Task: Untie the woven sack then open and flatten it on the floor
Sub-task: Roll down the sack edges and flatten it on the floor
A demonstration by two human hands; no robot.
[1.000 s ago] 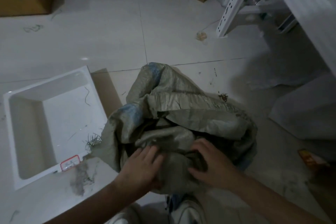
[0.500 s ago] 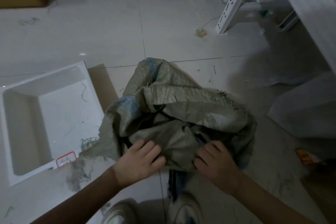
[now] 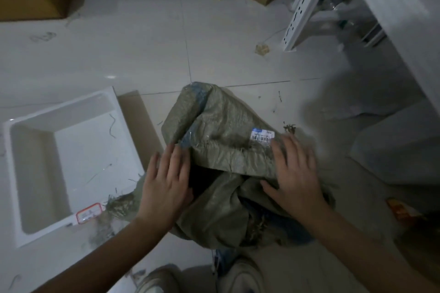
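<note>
Flattening stage. The woven sack [image 3: 226, 150] is shown crumpled on the floor [image 3: 142, 54], right of a white tray [image 3: 64, 112]. The left hand [image 3: 166, 183] and right hand [image 3: 295, 173] are laid open, palms down (nothing gripped). Folds are best pressed outward from the middle.

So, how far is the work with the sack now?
No tie shows on the woven sack, so untying looks done. In hand: the left hand and right hand lie spread on it, palms down, pressing it to the floor. Left: it is bunched and folded, with a dark gap between layers, not yet flat.
</note>
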